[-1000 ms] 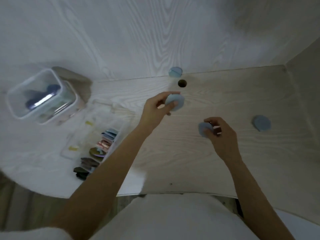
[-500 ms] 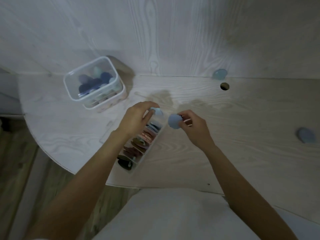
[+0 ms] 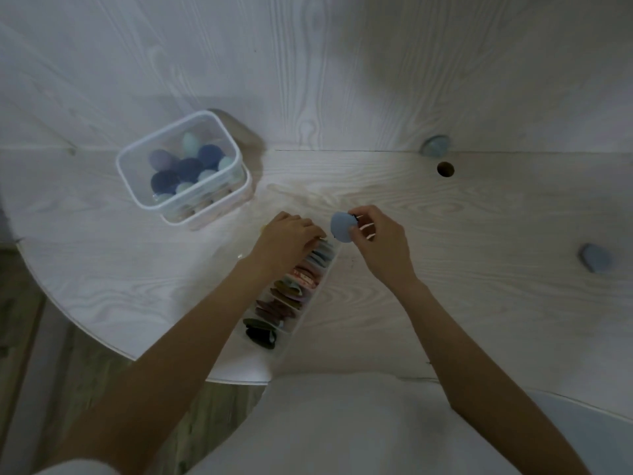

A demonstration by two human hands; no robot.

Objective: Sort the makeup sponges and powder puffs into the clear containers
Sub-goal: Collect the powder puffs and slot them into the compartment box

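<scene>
Your pale wooden desk (image 3: 479, 303) carries a square clear tub (image 3: 181, 166) at the back left, filled with round sponges in navy, purple and mint. In front of you lies a long clear tray (image 3: 310, 296) with flat puffs standing in rows, dark ones nearest you. Your left hand (image 3: 287, 240) reaches into its far end, fingers together; what they touch is hidden. Your right hand (image 3: 375, 241) pinches a blue puff (image 3: 340, 228) above that end. Two more blue puffs lie apart: far right (image 3: 594, 257) and back wall (image 3: 434, 145). No writing is legible, perhaps from dimness.
</scene>
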